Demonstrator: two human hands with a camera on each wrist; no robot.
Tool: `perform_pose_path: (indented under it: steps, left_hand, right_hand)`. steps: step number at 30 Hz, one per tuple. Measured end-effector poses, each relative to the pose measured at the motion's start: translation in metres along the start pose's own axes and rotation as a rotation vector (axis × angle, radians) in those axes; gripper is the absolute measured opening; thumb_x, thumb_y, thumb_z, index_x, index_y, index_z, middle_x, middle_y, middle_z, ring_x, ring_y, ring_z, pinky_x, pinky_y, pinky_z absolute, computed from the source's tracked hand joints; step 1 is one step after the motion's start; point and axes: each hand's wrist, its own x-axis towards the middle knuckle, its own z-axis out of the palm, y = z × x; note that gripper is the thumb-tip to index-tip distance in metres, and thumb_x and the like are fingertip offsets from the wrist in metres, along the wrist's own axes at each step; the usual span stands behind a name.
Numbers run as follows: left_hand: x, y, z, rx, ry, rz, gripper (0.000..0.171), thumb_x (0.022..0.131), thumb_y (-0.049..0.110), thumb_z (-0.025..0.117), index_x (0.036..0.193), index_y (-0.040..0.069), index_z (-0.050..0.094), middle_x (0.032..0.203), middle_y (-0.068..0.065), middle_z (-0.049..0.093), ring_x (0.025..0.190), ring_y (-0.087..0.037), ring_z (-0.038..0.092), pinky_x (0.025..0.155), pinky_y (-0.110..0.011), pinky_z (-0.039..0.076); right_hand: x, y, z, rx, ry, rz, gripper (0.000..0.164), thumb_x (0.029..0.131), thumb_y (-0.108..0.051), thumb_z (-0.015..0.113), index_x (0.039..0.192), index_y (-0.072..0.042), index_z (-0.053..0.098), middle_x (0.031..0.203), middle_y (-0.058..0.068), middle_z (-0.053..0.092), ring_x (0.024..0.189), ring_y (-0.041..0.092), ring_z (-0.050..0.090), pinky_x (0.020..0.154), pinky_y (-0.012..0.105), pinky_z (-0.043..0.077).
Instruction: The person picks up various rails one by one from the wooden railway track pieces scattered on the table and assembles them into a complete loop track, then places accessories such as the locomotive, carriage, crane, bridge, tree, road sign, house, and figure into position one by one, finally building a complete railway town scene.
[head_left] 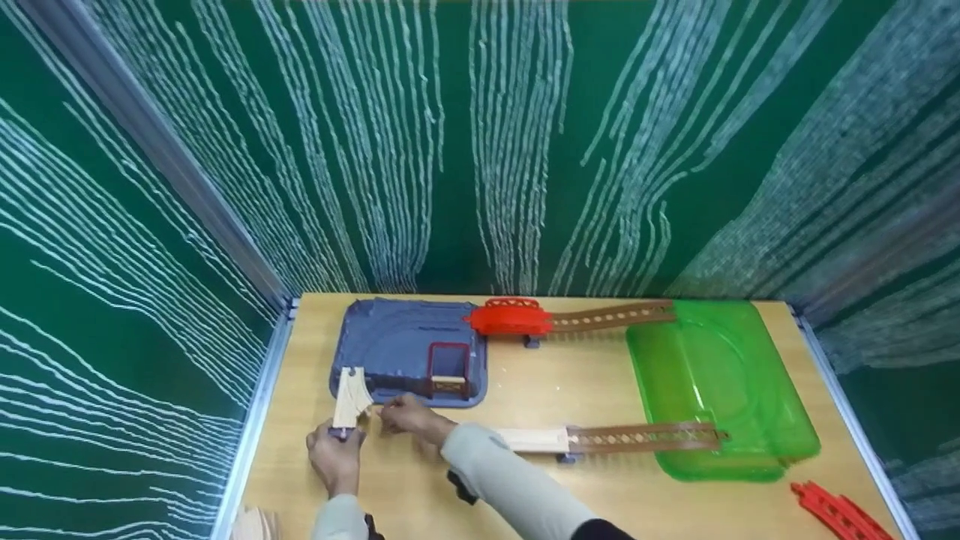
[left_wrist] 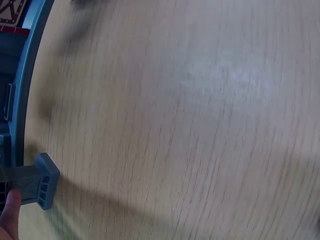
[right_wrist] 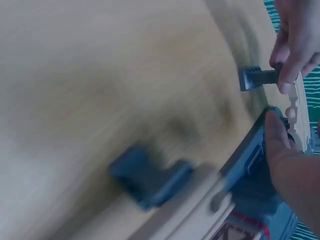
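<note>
My left hand (head_left: 335, 457) pinches a grey-blue track support (left_wrist: 32, 182) at the near end of a pale wooden switch track (head_left: 350, 397). The switch track's far end overlaps the grey-blue plastic base (head_left: 390, 337). In the right wrist view, the support (right_wrist: 260, 76) lies in the left fingers beside the pale track. Beside the curved branch of the switch, my right hand (head_left: 409, 416) has its thumb stretched along the edge of the base, by the branch's round-knobbed end. I cannot tell whether it holds anything.
Under the right forearm runs a pale straight track (head_left: 536, 440) on a support (head_left: 568, 457), joined to a brown track (head_left: 645, 436) leading onto a green base (head_left: 750, 375). Behind, a red bridge (head_left: 511, 319) meets another brown track (head_left: 611, 316). Wooden pieces (head_left: 255, 525) and red track (head_left: 840, 510) lie nearer.
</note>
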Motion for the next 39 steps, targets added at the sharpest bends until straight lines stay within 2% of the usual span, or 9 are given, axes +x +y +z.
perform_pose_path:
  steps: [1,5,9,15,21,29,30,34,39]
  left_hand:
    - [-0.003,-0.002,0.001,-0.007,-0.002,-0.003,0.048,0.065,0.010,0.075,0.106,-0.004,0.056,0.100,-0.019,0.048,0.092,-0.037,0.049,0.085,-0.046,0.038]
    - [-0.012,-0.005,0.005,-0.047,0.003,-0.002,0.046,0.064,0.010,0.077,0.104,-0.003,0.057,0.097,-0.017,0.047,0.089,-0.034,0.050,0.081,-0.043,0.040]
    - [-0.013,-0.003,0.010,-0.047,0.015,0.018,0.044,0.062,0.011,0.078,0.100,-0.002,0.059,0.094,-0.015,0.048,0.086,-0.032,0.051,0.078,-0.041,0.041]
    - [-0.007,0.003,0.015,-0.049,0.036,0.035,0.040,0.061,0.011,0.079,0.094,0.000,0.059,0.089,-0.013,0.048,0.080,-0.029,0.051,0.074,-0.040,0.041]
    - [0.001,0.004,0.016,-0.042,0.069,0.017,0.040,0.060,0.012,0.080,0.092,0.001,0.058,0.087,-0.012,0.047,0.077,-0.029,0.050,0.071,-0.039,0.041]
    - [0.011,0.000,0.013,-0.041,0.131,0.017,0.040,0.057,0.015,0.081,0.086,0.001,0.057,0.085,-0.012,0.046,0.073,-0.029,0.049,0.068,-0.039,0.041]
    - [0.012,-0.002,0.012,-0.046,0.133,0.014,0.040,0.057,0.015,0.080,0.086,0.001,0.057,0.085,-0.012,0.046,0.074,-0.029,0.048,0.068,-0.039,0.041]
    - [0.013,-0.008,0.011,-0.081,0.140,0.024,0.039,0.058,0.012,0.080,0.087,0.000,0.056,0.086,-0.013,0.046,0.076,-0.028,0.047,0.069,-0.038,0.040]
    - [0.014,-0.012,0.008,-0.079,0.095,0.031,0.041,0.062,0.013,0.078,0.094,-0.001,0.055,0.090,-0.014,0.047,0.081,-0.029,0.048,0.073,-0.038,0.040]
  right_hand:
    - [-0.006,-0.011,0.005,0.022,0.025,0.079,0.025,0.084,-0.008,0.053,0.101,0.009,0.055,0.080,0.014,0.061,0.065,0.016,0.059,0.068,0.036,0.052]
    - [-0.010,-0.024,0.014,0.075,0.075,0.164,0.024,0.083,-0.010,0.054,0.094,0.011,0.059,0.066,0.008,0.057,0.049,0.010,0.052,0.055,0.029,0.051]
    - [-0.003,-0.024,0.016,0.131,0.127,0.191,0.014,0.081,-0.005,0.058,0.080,0.009,0.059,0.056,0.005,0.051,0.041,0.007,0.047,0.043,0.020,0.046]
    - [0.008,-0.021,0.016,0.237,0.213,0.183,0.009,0.080,0.004,0.055,0.073,0.001,0.052,0.057,0.007,0.054,0.044,0.009,0.052,0.054,0.027,0.052]
    - [0.013,-0.028,0.016,0.247,0.181,0.200,0.005,0.082,0.001,0.055,0.078,0.004,0.054,0.063,0.010,0.059,0.049,0.011,0.057,0.059,0.028,0.053]
    - [0.021,-0.031,0.024,0.274,0.124,0.195,0.008,0.083,0.001,0.054,0.077,0.006,0.056,0.061,0.010,0.059,0.053,0.015,0.060,0.067,0.034,0.052]
    - [0.019,-0.034,0.026,0.270,0.116,0.190,0.009,0.084,0.002,0.053,0.079,0.009,0.056,0.064,0.015,0.060,0.054,0.016,0.061,0.069,0.035,0.052]
    - [0.022,-0.030,0.034,0.249,0.116,0.167,0.010,0.083,0.004,0.052,0.075,0.008,0.055,0.062,0.015,0.059,0.052,0.015,0.059,0.065,0.034,0.053]
    - [0.027,-0.024,0.037,0.247,0.139,0.148,0.016,0.083,0.005,0.052,0.067,0.001,0.049,0.056,0.007,0.054,0.048,0.011,0.055,0.057,0.029,0.053]
